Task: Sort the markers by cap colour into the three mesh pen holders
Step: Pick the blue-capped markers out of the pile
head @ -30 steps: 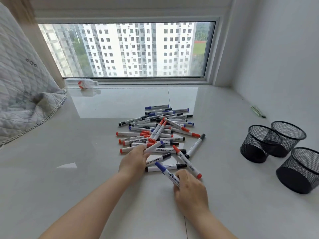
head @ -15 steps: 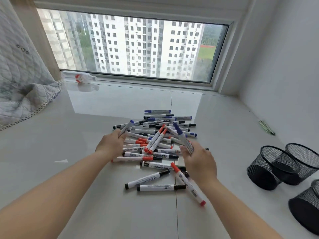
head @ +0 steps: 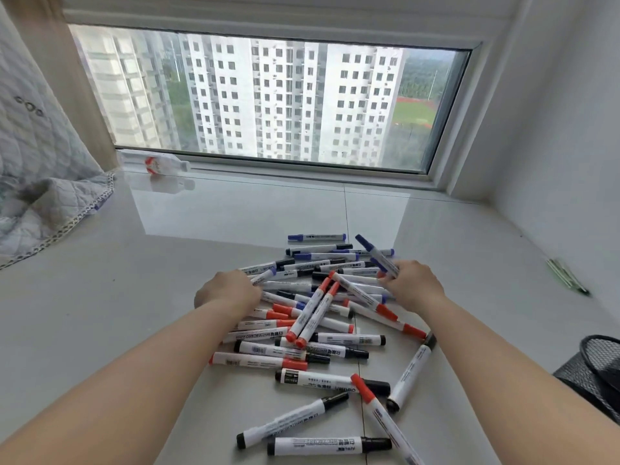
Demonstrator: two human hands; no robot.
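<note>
A heap of white markers (head: 322, 317) with red, blue and black caps lies on the glossy sill, spread from the middle toward me. My left hand (head: 231, 292) is at the heap's left side, its fingers curled round a blue-capped marker (head: 266, 275) of which only the tip shows. On the heap's far right side my right hand (head: 416, 286) holds another blue-capped marker (head: 375, 253) tilted up and to the left. One black mesh pen holder (head: 597, 367) shows at the right edge, cut off by the frame. The other holders are out of view.
A plastic bottle (head: 154, 162) lies by the window frame at the back left. A quilted blanket (head: 37, 169) covers the left side. Two green pens (head: 567, 276) lie near the right wall. Loose black-capped markers (head: 328, 444) lie nearest me.
Both hands have reached farther back into the heap, each still holding a blue-capped marker. The view has shifted left and closer, so the holders have slid mostly out of frame.
</note>
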